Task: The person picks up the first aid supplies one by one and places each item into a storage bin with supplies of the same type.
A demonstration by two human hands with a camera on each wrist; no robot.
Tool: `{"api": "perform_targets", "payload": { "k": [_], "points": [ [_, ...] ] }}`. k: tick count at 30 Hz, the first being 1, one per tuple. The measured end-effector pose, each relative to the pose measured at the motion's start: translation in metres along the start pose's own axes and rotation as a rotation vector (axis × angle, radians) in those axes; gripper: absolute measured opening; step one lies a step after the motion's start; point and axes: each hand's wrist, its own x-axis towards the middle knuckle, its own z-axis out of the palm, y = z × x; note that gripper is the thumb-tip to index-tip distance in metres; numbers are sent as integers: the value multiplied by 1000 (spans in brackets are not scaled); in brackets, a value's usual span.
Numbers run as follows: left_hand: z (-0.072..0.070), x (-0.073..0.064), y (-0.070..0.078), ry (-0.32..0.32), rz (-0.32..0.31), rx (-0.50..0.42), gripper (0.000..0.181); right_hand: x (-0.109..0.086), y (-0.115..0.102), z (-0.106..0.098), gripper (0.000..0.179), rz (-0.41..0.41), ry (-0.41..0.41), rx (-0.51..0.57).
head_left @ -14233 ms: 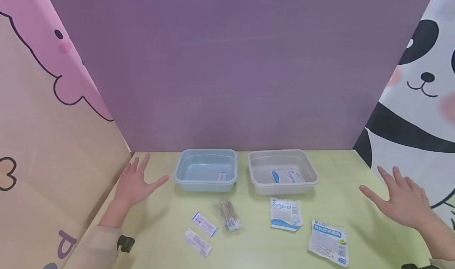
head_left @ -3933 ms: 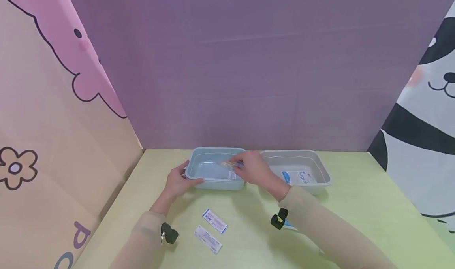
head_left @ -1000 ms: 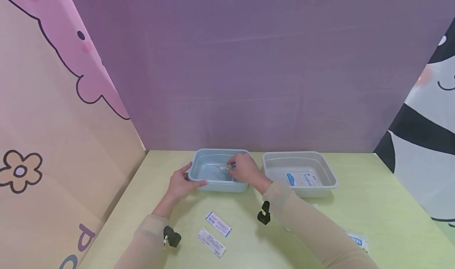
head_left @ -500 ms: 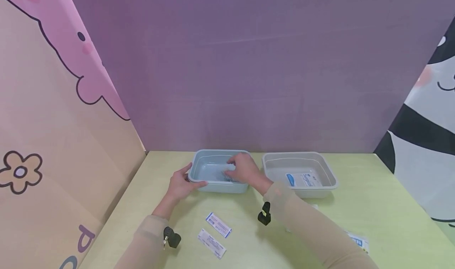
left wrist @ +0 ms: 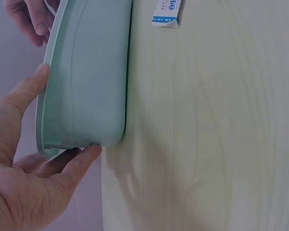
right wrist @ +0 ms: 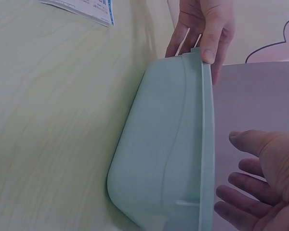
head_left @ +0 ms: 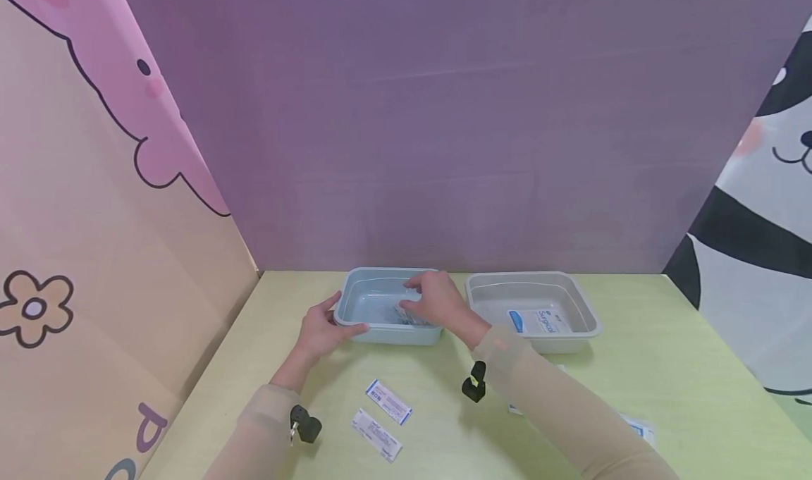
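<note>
The pale blue plastic bin (head_left: 390,335) stands at the back of the table. My left hand (head_left: 321,333) grips its left end; in the left wrist view the thumb lies on the rim and other fingers reach around the corner. Over the bin's right side hovers my right hand (head_left: 440,300), its fingers parted and holding nothing. In the right wrist view the right hand (right wrist: 262,183) is loosely curled beside the rim. A clear pack of cotton swabs (head_left: 408,316) lies inside the bin below those fingers, partly hidden by them.
To the right stands a grey-white bin (head_left: 552,343) containing a "Surgical" packet (head_left: 539,321). Two small printed packets, an upper packet (head_left: 389,402) and a lower packet (head_left: 377,435), lie on the table in front. Another packet (head_left: 639,429) shows partly behind the right sleeve.
The swab pack has gone from the table into the blue bin, carried by my right hand, whose fingers have since let go of it. My left hand has come to the bin and keeps its hold.
</note>
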Motion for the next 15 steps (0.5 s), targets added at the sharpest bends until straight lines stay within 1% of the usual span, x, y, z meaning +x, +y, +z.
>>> {"api": "perform_targets", "payload": {
  "k": [3,10,15],
  "points": [
    [0,0,-1,1,2,6,103,-1,0,-1,40,-2,3,0],
    [0,2,-4,-7,-24,-10,103,-3,-4,-5,39,-26,11,-16],
    [0,4,-5,-13,-22,-12,104,-4,-4,-6,39,-44,15,-27]
  ]
}}
